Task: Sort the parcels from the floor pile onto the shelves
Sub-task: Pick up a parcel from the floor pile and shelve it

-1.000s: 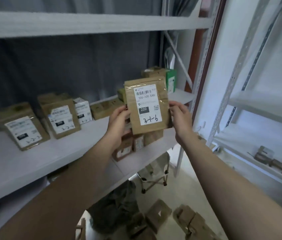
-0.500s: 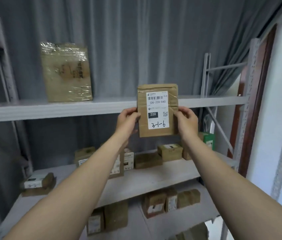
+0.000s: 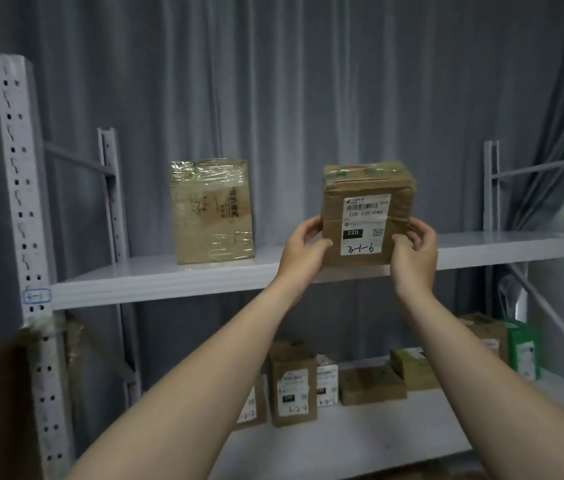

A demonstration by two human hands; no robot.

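Since before, both my hands, left hand point(image 3: 303, 245) and right hand point(image 3: 414, 251), raised the gripped parcel point(image 3: 367, 213) to the upper shelf point(image 3: 169, 277); near its edge, it may tip off.

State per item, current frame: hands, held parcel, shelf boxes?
parcel: upright, label toward camera, at front of upper shelf; set down or not, unclear
left hand: grips the parcel's left edge
right hand: grips the parcel's right edge
taped box: upright on upper shelf, untouched
lower-shelf parcels: some upright, some flat, untouched
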